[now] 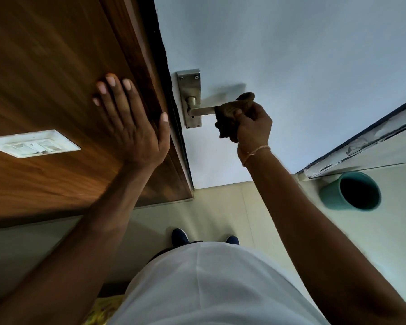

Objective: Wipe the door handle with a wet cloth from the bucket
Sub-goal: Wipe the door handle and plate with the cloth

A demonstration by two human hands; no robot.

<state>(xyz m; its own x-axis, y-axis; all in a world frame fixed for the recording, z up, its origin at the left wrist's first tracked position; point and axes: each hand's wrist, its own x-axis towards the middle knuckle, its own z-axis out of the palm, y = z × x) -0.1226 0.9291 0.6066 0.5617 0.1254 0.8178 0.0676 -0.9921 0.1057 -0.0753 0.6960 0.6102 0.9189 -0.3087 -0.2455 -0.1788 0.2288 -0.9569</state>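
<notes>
I see one door handle (pixel 201 110), a metal lever on an upright metal plate (pixel 189 90) at the left edge of a pale door (pixel 291 66). Its long axis runs level, pointing right from the pivot, away from the door's edge. My right hand (pixel 253 126) is closed on one brown cloth (pixel 232 116), bunched around the free end of the lever, so that end is hidden; the bare stretch near the pivot shows. My left hand (pixel 131 127) lies flat and open, fingers spread, on the brown wooden panel (pixel 45 66) left of the door; the two hands are well apart, with the door's edge between them. One teal bucket (pixel 352 191) stands on the floor (pixel 220 207) at lower right, near the wall, its inside dark. One white switch plate (pixel 33 143) sits on the wooden panel. Two dark shoes (pixel 179 236) show below.
</notes>
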